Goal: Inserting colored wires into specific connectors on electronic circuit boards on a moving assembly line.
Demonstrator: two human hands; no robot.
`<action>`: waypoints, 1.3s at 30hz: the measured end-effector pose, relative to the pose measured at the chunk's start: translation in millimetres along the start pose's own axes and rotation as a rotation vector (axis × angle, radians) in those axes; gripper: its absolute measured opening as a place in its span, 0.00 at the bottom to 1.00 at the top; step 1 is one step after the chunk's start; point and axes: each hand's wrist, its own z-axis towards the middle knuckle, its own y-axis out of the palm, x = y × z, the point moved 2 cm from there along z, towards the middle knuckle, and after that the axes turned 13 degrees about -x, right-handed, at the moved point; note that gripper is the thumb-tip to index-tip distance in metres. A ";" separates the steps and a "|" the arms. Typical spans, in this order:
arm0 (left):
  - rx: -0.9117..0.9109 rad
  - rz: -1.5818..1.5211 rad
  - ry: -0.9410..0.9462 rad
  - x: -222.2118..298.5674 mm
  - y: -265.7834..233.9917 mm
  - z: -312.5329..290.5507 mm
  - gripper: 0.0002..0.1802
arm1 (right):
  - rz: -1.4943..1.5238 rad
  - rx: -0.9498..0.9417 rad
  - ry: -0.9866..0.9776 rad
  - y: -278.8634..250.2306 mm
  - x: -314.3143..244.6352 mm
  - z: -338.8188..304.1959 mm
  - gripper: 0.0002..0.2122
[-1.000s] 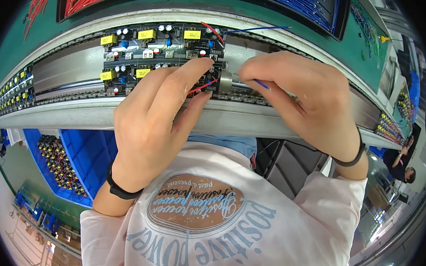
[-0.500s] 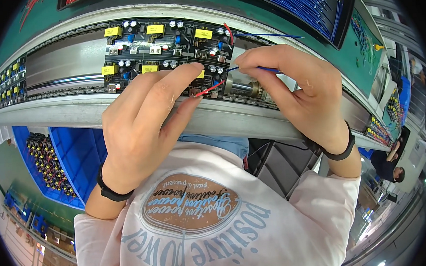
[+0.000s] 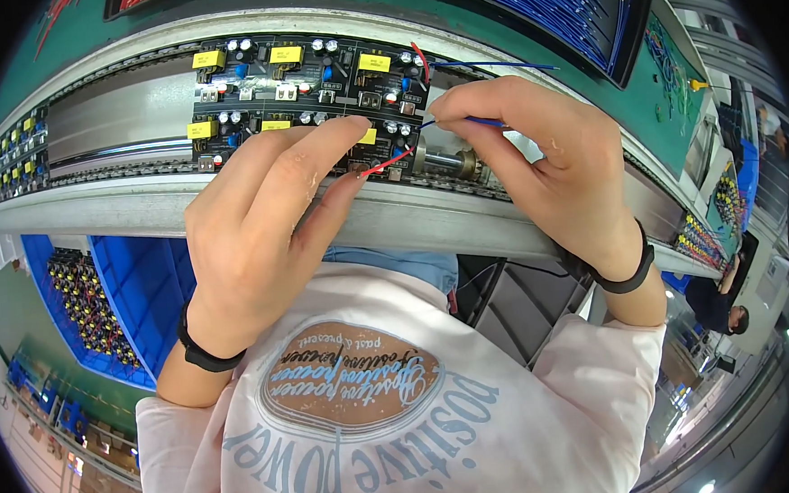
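My right hand (image 3: 546, 142) is closed in a pinch on a blue wire (image 3: 486, 122), whose tip reaches the right edge of a black circuit board (image 3: 399, 169) in the near row. Over that same board lies my left hand (image 3: 261, 209), thumb and index finger apart. The index fingertip is at a yellow component (image 3: 367, 137), and the thumb tip is beside the free end of a red wire (image 3: 385, 165). This red wire runs from the board's right edge. Behind, another board (image 3: 375, 80) has a short red wire (image 3: 421, 60) and a long blue wire (image 3: 501, 64) at its right side.
The boards sit on a metal-railed conveyor (image 3: 120, 195). A black tray of blue wires (image 3: 542, 2) stands at the back right. On the left below the rail, a blue bin (image 3: 149, 289) adjoins piled wired boards (image 3: 91, 310). Another person (image 3: 710, 304) is far right.
My right hand has shifted slightly left with the blue wire, toward the board. My left hand stays in nearly the same place.
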 end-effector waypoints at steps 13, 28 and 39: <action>0.016 -0.022 -0.015 -1.1 0.9 -0.7 0.23 | -0.091 0.006 -0.059 1.8 1.0 -2.9 0.11; 0.038 -0.018 0.005 -4.7 -15.6 0.8 0.21 | -0.258 -0.061 0.158 -69.2 -39.2 3.5 0.12; 0.083 0.233 -0.032 -15.7 -90.2 21.5 0.14 | -0.643 -0.180 0.270 -107.8 41.8 57.5 0.08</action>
